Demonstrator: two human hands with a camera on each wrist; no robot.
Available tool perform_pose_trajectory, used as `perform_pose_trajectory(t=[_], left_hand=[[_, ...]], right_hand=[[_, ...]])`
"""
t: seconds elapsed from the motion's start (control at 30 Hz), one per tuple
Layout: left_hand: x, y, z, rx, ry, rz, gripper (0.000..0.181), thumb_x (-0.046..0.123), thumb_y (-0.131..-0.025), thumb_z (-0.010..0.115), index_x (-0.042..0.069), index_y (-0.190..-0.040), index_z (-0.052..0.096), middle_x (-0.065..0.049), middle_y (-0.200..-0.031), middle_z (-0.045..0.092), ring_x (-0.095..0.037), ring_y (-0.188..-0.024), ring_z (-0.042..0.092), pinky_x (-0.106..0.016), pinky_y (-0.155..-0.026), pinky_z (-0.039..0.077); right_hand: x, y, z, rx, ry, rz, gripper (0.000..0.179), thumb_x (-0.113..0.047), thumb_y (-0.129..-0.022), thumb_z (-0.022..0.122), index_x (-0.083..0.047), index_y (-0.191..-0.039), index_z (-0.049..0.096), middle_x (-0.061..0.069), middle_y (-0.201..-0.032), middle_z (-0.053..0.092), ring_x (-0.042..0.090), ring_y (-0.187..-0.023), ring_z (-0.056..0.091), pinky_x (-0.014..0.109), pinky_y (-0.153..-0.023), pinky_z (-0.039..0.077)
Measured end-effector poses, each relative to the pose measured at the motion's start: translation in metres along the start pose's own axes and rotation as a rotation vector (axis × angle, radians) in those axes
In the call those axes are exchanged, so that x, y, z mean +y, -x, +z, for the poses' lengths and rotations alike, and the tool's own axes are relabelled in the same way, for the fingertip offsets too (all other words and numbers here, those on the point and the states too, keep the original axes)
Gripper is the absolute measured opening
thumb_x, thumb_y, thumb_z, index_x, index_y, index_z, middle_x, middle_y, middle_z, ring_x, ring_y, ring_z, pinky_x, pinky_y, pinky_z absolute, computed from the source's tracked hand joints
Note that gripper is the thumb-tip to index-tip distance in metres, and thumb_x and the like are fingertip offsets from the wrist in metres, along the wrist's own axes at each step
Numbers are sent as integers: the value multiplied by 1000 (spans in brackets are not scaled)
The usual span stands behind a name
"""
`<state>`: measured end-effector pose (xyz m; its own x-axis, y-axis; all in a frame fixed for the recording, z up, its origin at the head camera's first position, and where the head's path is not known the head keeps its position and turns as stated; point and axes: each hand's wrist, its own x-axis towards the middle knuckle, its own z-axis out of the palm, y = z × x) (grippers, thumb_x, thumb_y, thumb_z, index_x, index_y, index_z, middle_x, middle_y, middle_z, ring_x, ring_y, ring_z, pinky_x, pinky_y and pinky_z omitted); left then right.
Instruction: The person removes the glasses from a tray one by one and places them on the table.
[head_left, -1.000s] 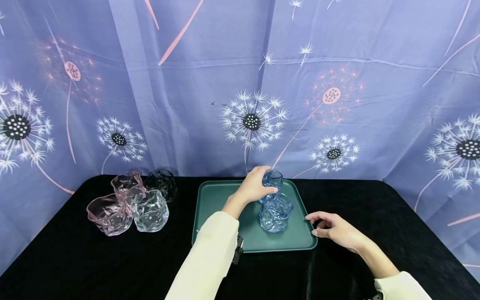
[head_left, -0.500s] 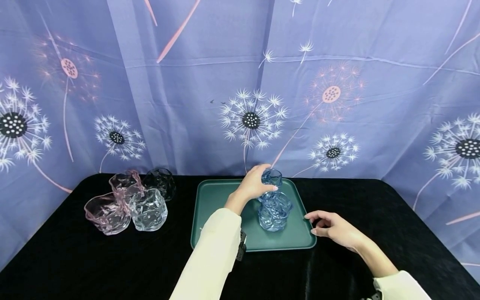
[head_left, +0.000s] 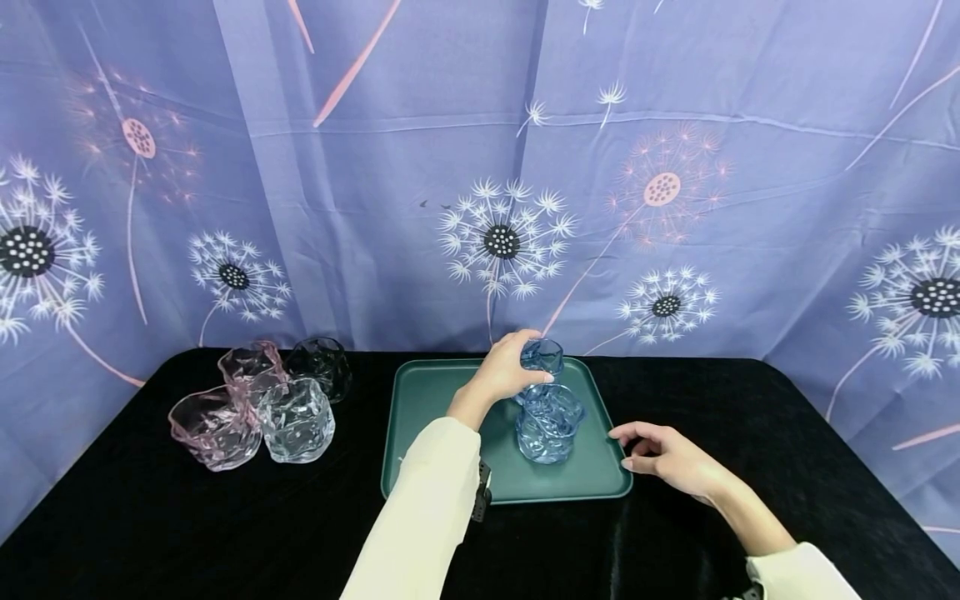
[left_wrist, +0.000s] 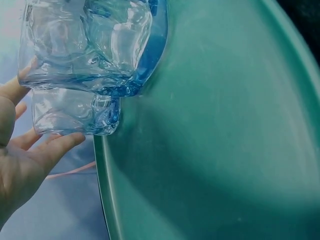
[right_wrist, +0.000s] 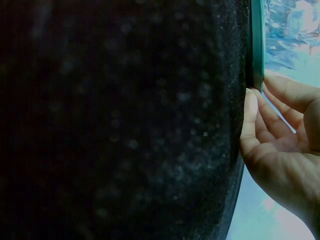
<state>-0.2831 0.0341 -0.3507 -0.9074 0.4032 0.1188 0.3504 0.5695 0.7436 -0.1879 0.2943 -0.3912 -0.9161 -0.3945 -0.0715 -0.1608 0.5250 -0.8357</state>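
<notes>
In the head view a green tray (head_left: pixel 450 483) lies on the black cloth and bears two blue, wavy-walled glasses. My left hand (head_left: pixel 504 367) grips the rear blue glass (head_left: pixel 546 357), thumb on the near side and fingers round the far side. The front blue glass (head_left: pixel 551 425) stands right before it, partly hiding it. Seen from the left wrist, the front glass (left_wrist: pixel 90 45) overlaps the rear glass (left_wrist: pixel 70 110), whose wall my fingertips (left_wrist: pixel 72 140) touch. My right hand (head_left: pixel 671 457) holds the tray's right rim, with a digit on either side of the rim (right_wrist: pixel 257 45) in the right wrist view.
On the left of the cloth-covered table (head_left: pixel 225 533), several other glasses are grouped close together: a pinkish glass (head_left: pixel 213 429), another pinkish glass (head_left: pixel 253 367), a clear glass (head_left: pixel 297 421) and a dark glass (head_left: pixel 322 367). A blue dandelion-print curtain (head_left: pixel 390 208) hangs behind the table.
The view has shifted very slightly since a second ago. Both hands keep their places on the rear blue glass and the tray rim, and the glasses stay put.
</notes>
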Motion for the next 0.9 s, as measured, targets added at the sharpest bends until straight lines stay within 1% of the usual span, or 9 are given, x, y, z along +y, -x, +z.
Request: perform_pose_trajectory(t=[0.2, 0.43, 0.67, 0.9], left_hand=[[-1, 2, -2, 36, -12, -21, 66, 26, -76, 75, 11, -133, 46, -9, -133, 44, -27, -123, 39, -40, -98, 35], [-9, 3, -1, 79, -39, -6, 64, 31, -74, 76, 10, -128, 50, -9, -129, 48, -30, -121, 40, -43, -97, 35], [-17, 12, -6, 122, -46, 17, 65, 34, -71, 78, 7, -125, 53, -10, -125, 50, -30, -117, 44, -43, -95, 37], [-20, 23, -14, 131, -64, 1, 67, 36, -69, 79, 8, -124, 54, -10, -124, 51, -31, -116, 44, -45, -93, 38]], right_hand=[[0, -1, 0, -2, 0, 4, 37, -6, -83, 65, 5, -117, 54, 17, -101, 53, 19, -78, 54, 26, -65, 47], [0, -1, 0, -7, 1, 13, 37, -7, -84, 64, 5, -117, 53, 17, -102, 52, 19, -78, 54, 27, -65, 48], [-1, 0, 0, -9, 9, 9, 38, -6, -84, 64, 5, -118, 53, 17, -102, 52, 18, -77, 54, 27, -65, 48], [-2, 0, 0, -15, 0, 4, 38, -6, -84, 64, 6, -118, 53, 17, -101, 53, 17, -76, 54, 26, -65, 48]])
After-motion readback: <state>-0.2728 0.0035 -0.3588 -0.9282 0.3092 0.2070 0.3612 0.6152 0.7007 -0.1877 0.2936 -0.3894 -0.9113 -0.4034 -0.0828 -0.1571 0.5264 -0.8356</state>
